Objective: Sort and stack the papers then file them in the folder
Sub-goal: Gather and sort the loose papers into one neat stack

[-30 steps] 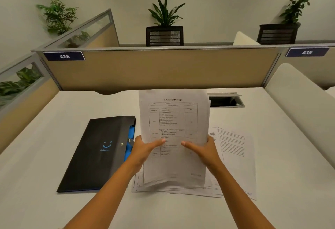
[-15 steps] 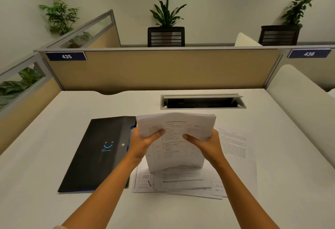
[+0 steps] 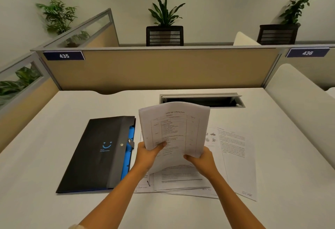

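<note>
I hold a stack of printed papers (image 3: 174, 129) upright above the desk, its top sheet headed "List of contents". My left hand (image 3: 146, 154) grips its lower left edge and my right hand (image 3: 203, 161) grips its lower right corner. Under my hands several loose sheets (image 3: 181, 181) lie fanned on the desk, and one text page (image 3: 233, 156) lies to their right. A black folder (image 3: 97, 154) with a blue smiley mark and blue inner dividers lies shut to the left, touching the loose sheets.
A white desk (image 3: 54, 138) carries everything. An open cable slot (image 3: 201, 100) sits behind the held stack. Beige partition panels (image 3: 163, 69) close the back and left. A white curved divider (image 3: 299, 101) bounds the right side.
The held stack dropped low with its bottom edge near the desk, then rose and tilted back up in both hands. The folder and loose sheets stayed put.
</note>
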